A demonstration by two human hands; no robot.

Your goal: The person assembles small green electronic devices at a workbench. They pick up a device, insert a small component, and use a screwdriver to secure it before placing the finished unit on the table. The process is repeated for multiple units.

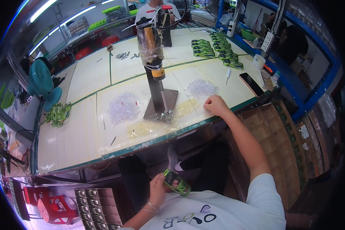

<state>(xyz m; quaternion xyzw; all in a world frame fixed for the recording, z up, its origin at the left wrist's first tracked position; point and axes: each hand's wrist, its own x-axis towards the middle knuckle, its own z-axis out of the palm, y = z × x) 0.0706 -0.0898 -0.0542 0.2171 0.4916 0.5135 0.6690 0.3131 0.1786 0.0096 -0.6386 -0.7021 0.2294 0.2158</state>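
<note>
My left hand point(157, 190), low in front of my body, grips a green and black toy car shell point(177, 183) by its end. Over the near edge of the table, my right hand point(216, 105) is closed with its fingers curled together. Whatever it may hold is too small to make out. Just beyond it lies a pile of small clear plastic pieces point(202, 88). A second, larger clear pile point(123, 108) is further left. Between the piles stands a powered tool point(157, 73), wrapped in plastic and pointing down at a metal base plate point(169, 100).
Rows of green car shells point(203, 48) lie at the back right, and more green parts point(58, 114) at the left by a teal fan point(43, 82). A phone point(251, 84) and white cup point(258, 61) are at the right. Cardboard trays point(266, 134) stand beside me. Another person point(157, 9) sits opposite.
</note>
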